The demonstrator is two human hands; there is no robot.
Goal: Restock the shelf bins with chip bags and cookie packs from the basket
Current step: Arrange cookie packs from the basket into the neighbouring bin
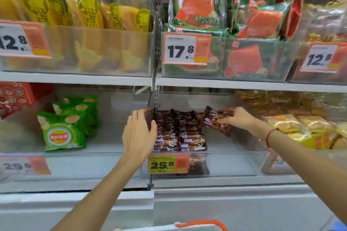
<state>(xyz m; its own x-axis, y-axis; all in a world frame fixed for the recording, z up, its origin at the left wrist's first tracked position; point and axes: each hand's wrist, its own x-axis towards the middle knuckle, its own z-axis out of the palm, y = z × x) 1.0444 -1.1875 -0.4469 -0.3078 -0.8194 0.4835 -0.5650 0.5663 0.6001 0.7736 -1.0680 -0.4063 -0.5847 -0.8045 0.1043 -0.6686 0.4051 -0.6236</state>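
Note:
Brown cookie packs [180, 133] stand in rows inside a clear shelf bin [231, 163] on the lower shelf. My left hand [139, 135] grips the left end of the rows, thumb curled over a pack. My right hand [238, 118] pinches one more brown cookie pack [216, 120], tilted, at the right side of the rows. Green chip bags [63, 129] stand in the bin to the left. The basket [202, 225] shows only its orange handle and white rim at the bottom edge.
The upper shelf holds bins of yellow snack bags [90, 15] and red-green packs [244, 22]. Yellow packs [304, 129] fill the bin on the right. Price tags hang on the bin fronts; one reads 25.8 [169, 164].

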